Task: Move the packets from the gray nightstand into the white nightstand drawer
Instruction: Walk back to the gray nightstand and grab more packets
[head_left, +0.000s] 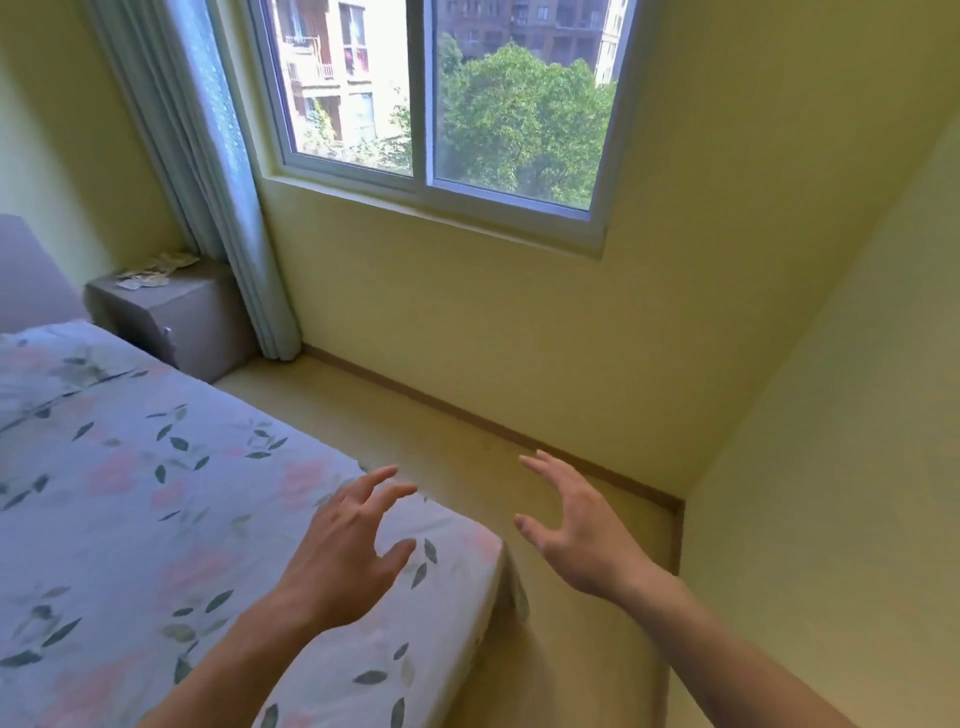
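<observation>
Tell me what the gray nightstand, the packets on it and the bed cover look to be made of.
Gray nightstand: probably laminated board or a padded covering; matte, flat faces, small metal-looking knob. Too blurred to settle.
Packets: pale, thin and crinkled, so likely paper or plastic film; too small to tell which.
Bed cover: woven fabric, matte, printed with pink flowers and green leaves, creased near the pillow end.

Packets (150, 270) lie on the nightstand (176, 317) between the bed (156, 493) and curtain (228, 208), below the window (441, 104).
</observation>
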